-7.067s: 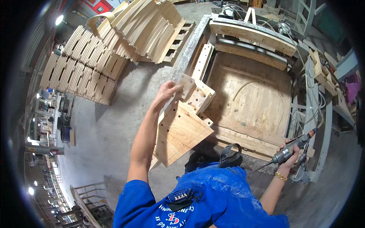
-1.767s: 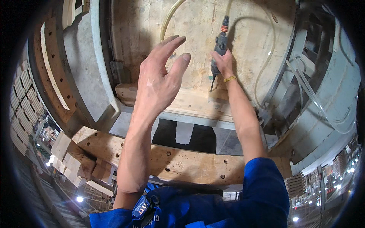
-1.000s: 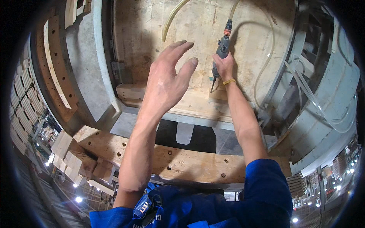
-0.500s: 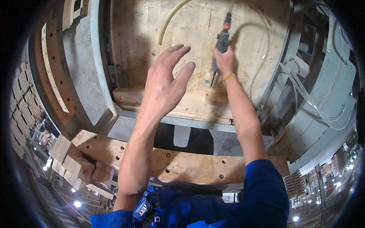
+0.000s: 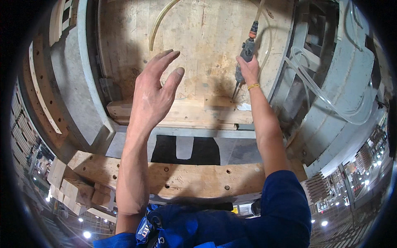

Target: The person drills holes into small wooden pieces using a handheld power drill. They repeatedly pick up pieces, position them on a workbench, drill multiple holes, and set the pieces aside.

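Note:
My right hand [image 5: 249,71], with a yellow band at the wrist, is wrapped round a dark grey handheld air tool [image 5: 247,50]. An orange-ringed coupling joins the tool to a yellowish clear hose [image 5: 260,10] at the far end. Its thin metal bit points toward me, its tip at a wooden strip [image 5: 182,112] along the near edge of the wooden panel [image 5: 194,53]; whether it touches cannot be made out. A small wood block [image 5: 218,101] lies just left of the bit. My left hand [image 5: 154,89] hovers over the panel's left part, fingers apart, holding nothing.
A curved length of pale tubing [image 5: 156,25] lies on the panel at the far left. Metal frame rails [image 5: 89,62] flank the panel. Nearer me runs a wooden beam [image 5: 198,175] with holes. Clear tubes [image 5: 326,97] loop over the machine at right; wood offcuts [image 5: 70,186] are stacked at left.
The whole view has shifted, so the bench appears farther left. Against the panel, my right hand has moved the air tool rightward, past the small block. My left hand stays open.

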`<state>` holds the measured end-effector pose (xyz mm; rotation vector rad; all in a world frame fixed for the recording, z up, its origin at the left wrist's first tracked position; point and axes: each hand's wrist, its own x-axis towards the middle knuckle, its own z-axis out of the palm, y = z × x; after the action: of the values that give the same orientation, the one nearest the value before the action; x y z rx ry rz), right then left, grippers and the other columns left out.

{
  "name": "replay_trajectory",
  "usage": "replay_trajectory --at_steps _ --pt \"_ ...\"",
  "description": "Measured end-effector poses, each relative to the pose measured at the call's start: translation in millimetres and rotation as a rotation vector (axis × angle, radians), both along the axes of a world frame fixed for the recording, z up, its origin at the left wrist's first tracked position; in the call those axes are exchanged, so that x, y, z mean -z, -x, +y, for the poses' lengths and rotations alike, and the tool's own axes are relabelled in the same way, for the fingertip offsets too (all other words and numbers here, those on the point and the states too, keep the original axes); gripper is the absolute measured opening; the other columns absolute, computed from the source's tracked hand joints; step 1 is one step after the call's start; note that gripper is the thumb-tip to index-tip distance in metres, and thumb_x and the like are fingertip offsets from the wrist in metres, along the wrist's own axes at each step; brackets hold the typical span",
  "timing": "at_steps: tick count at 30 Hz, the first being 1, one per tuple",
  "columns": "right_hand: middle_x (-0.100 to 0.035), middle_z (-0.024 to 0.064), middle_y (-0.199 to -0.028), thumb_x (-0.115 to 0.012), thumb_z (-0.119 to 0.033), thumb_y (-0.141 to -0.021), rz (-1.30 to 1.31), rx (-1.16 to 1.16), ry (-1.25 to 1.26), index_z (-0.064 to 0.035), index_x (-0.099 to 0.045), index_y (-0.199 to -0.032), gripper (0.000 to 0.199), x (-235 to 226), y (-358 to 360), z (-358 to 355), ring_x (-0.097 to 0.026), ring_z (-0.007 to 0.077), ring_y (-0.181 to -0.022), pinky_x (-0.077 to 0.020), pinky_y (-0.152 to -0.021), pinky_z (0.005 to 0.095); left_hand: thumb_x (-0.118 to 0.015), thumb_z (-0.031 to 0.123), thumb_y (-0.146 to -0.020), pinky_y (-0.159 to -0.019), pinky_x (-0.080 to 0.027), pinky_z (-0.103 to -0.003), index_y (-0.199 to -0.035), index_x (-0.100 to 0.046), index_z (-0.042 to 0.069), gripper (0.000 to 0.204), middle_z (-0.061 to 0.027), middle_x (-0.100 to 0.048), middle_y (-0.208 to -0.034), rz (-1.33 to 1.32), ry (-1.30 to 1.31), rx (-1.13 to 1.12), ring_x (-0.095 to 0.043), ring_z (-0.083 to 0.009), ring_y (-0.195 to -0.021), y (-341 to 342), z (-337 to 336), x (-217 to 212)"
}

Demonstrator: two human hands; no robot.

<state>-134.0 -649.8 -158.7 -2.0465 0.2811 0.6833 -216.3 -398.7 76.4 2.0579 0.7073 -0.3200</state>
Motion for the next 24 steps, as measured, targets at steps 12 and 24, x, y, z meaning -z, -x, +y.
replay_trajectory --at_steps 12,24 --pt "-0.059 0.0044 -0.072 -0.071 -0.023 -0.072 -0.023 -0.079 0.055 -0.0036 -0.056 -0.088 0.029 10 2 -4 -0.055 0.0117 -0.058 -0.0472 -0.054 0.0274 -0.055 0.026 -0.086 -0.092 -0.043 -0.041 -0.117 -0.056 0.002 0.039 -0.0202 -0.052 -0.123 0.015 0.005 0.003 -0.05 -0.0339 -0.115 2 2 6" --pt "-0.059 0.0087 -0.073 -0.071 -0.022 -0.07 0.096 0.027 0.003 0.0 -0.054 -0.086 0.032 8 11 -2 -0.057 0.0154 -0.056 -0.0478 -0.053 0.0303 -0.056 0.026 -0.085 -0.096 -0.04 -0.041 -0.116 -0.056 0.002 0.039 -0.0206 -0.053 -0.122 0.012 0.016 0.002 -0.049 -0.0345 -0.116 4 0 10"
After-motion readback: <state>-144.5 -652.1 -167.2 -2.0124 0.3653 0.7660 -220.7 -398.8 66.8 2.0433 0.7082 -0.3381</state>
